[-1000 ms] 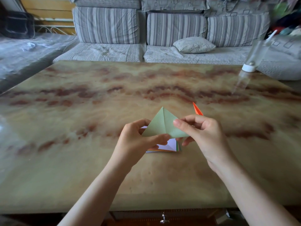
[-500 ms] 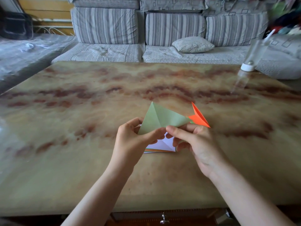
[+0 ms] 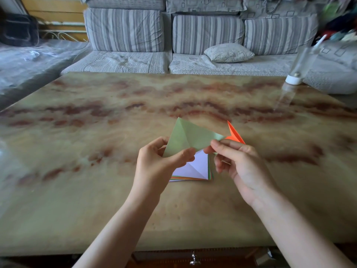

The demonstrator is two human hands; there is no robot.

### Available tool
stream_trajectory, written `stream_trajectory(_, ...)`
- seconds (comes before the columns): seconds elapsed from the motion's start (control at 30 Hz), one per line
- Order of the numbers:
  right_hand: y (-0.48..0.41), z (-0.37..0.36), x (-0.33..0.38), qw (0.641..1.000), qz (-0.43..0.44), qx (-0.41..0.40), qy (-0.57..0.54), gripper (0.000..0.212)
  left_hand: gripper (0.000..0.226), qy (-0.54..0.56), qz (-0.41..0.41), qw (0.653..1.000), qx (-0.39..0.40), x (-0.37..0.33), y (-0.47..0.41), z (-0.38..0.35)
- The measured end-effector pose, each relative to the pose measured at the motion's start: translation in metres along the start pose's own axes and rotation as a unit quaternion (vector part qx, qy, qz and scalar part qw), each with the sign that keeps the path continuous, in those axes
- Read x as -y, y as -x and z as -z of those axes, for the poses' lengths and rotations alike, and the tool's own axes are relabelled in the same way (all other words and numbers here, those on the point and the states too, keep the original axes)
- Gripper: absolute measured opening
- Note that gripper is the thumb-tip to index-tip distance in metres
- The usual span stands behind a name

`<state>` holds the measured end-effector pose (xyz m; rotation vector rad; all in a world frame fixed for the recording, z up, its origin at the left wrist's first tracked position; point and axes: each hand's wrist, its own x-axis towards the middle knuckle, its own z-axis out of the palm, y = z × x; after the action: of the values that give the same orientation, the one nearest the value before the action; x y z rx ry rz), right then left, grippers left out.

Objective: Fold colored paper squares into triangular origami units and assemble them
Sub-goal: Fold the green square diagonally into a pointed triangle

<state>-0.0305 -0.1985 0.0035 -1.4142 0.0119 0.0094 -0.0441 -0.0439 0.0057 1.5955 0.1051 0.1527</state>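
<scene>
I hold a pale green folded paper above the table, creased down its middle and tilted with its peak to the upper left. My left hand pinches its lower left corner between thumb and fingers. My right hand pinches its right tip. A folded orange unit lies on the table just behind my right fingers. Below the green paper a stack of colored paper squares rests on the table, its top sheet white with a crease.
The marble-patterned table spreads wide on all sides. A clear bottle with a white base stands at the far right edge. A striped sofa with a small cushion runs behind the table.
The green paper has swung from peak-up to tilted left, its right tip now stretched toward the orange unit. My right hand slid down and right, uncovering the orange unit.
</scene>
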Motion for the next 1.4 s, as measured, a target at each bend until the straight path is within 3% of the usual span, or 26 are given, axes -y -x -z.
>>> stream_trajectory(0.37, 0.002, -0.004, 0.001, 0.999, -0.001, -0.021, -0.039, 0.032, 0.016, 0.036, 0.031, 0.999, 0.015, 0.001, -0.001, 0.001)
stream_trajectory(0.7, -0.009, 0.015, 0.0, 0.998, 0.02, -0.052, -0.041, 0.019, 0.012, 0.058, 0.046, 0.997, 0.001, 0.003, -0.003, 0.011)
stream_trajectory(0.8, -0.006, 0.012, -0.002, 0.999, -0.013, -0.013, -0.037, 0.017, 0.012, 0.059, 0.047, 0.997, 0.003, 0.003, -0.001, 0.009)
stream_trajectory(0.97, 0.005, -0.005, -0.005, 0.998, -0.015, 0.044, 0.047, 0.035, 0.011, 0.05, 0.034, 0.998, 0.011, 0.001, 0.002, 0.003)
stream_trajectory(1.13, 0.003, -0.008, -0.008, 0.999, 0.01, -0.005, 0.048, 0.012, 0.015, 0.026, 0.024, 0.999, 0.023, 0.0, 0.004, -0.002)
stream_trajectory(1.4, 0.001, -0.005, -0.004, 0.999, 0.016, -0.027, 0.036, 0.014, 0.015, -0.051, -0.004, 0.998, 0.02, 0.003, 0.001, 0.003)
